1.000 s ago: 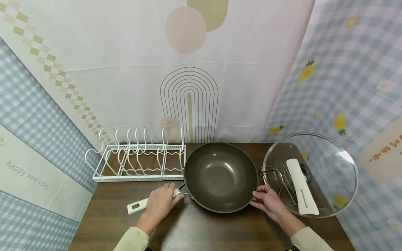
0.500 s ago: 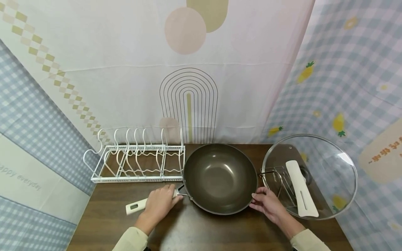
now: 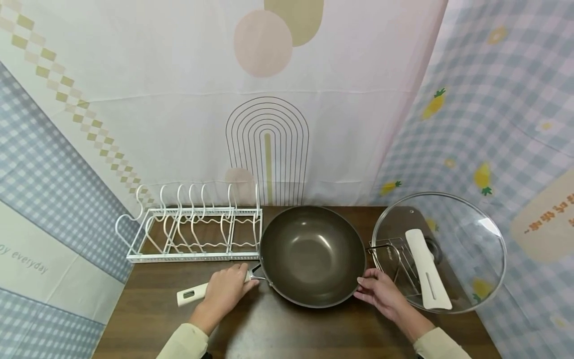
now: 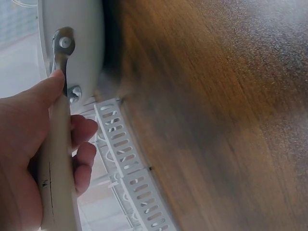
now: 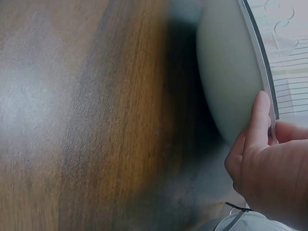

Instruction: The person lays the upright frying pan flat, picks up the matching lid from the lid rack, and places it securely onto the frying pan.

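Note:
In the head view a dark wok [image 3: 314, 257] with a light outer wall sits at the middle of the wooden table, its inside facing up. My left hand [image 3: 224, 289] grips its cream handle [image 3: 193, 294] close to the metal joint. The left wrist view shows the thumb lying along the handle [image 4: 60, 159] and the fingers curled round its far side. At the wok's lower right, my right hand [image 3: 381, 292] pinches the rim. Seen from the right wrist, one finger lies against the pale outer wall [image 5: 226, 67], while the thumb is across the rim.
A white wire rack [image 3: 193, 257] with upright loops stands left of the wok, close to its rim. On the right, a large glass lid [image 3: 475, 224] with a long white handle [image 3: 428, 269] rests by a metal wire stand [image 3: 399, 254]. Patterned cloths [image 3: 350, 124] hang behind.
The head view has turned slightly, so the whole scene sits a little further left. Both hands keep the same hold on the wok.

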Tool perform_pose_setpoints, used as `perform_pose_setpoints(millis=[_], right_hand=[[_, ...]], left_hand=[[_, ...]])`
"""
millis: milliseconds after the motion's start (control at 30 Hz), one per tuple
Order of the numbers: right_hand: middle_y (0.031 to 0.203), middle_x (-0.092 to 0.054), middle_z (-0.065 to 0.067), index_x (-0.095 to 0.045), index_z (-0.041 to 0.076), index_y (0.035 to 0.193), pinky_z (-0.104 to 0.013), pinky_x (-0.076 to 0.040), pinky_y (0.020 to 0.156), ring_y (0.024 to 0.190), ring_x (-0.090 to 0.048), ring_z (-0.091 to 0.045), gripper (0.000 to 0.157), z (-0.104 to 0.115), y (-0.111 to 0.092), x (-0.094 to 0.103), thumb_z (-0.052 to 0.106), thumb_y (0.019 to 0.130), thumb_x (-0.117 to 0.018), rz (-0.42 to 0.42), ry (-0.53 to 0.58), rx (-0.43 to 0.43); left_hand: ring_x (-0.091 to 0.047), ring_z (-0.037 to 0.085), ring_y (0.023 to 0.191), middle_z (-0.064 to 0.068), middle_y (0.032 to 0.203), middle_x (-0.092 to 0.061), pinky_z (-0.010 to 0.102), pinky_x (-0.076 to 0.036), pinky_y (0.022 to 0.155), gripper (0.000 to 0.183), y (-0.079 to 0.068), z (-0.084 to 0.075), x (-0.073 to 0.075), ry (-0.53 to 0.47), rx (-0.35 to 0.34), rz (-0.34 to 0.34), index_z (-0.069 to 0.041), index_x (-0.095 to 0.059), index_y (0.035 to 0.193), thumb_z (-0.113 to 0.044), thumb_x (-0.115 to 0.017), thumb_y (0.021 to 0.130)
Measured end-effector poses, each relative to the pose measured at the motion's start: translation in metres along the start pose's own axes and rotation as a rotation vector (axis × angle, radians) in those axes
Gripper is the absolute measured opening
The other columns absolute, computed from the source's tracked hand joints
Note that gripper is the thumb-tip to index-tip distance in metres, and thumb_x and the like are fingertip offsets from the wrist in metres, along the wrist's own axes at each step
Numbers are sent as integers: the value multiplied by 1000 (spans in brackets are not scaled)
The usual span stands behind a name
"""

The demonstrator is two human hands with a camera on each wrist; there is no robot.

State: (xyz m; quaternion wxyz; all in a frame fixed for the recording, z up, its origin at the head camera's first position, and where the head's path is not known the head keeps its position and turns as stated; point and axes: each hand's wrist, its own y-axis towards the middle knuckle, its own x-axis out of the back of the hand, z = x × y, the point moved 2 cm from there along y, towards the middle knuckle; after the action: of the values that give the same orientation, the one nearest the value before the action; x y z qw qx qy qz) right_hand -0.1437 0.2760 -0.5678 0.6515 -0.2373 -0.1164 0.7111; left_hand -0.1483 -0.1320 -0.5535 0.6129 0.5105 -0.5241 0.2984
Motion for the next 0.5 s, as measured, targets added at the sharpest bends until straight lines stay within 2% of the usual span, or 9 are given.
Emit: perform_pose_setpoints(millis=[167, 333, 500], right_hand=[[98, -55, -6, -36, -1, 118, -34, -62, 84, 88, -61, -17, 27, 4, -2, 1, 5, 103, -58, -36, -90, 6], [100, -55, -7, -33, -5, 125, -31, -62, 77, 86, -62, -16, 38, 13, -3, 2, 7, 101, -60, -87, -210, 63], [96, -58, -5, -35, -6, 125, -30, -62, 73, 85, -62, -15, 36, 20, -3, 1, 6, 101, -60, -118, -278, 100]], left_hand=[[-62, 31, 59, 7, 71, -59, 44, -49, 51, 48, 2, -3, 2, 2, -14, -15, -9, -57, 85, -50, -83, 82], [-63, 33, 83, 12, 90, -65, 45, -50, 70, 52, 6, -6, 7, 6, -13, -44, -6, -62, 98, -51, -82, 81], [-61, 31, 88, 10, 94, -63, 43, -48, 72, 53, 10, -8, 18, 9, -40, -119, -7, -63, 99, -53, -82, 81]])
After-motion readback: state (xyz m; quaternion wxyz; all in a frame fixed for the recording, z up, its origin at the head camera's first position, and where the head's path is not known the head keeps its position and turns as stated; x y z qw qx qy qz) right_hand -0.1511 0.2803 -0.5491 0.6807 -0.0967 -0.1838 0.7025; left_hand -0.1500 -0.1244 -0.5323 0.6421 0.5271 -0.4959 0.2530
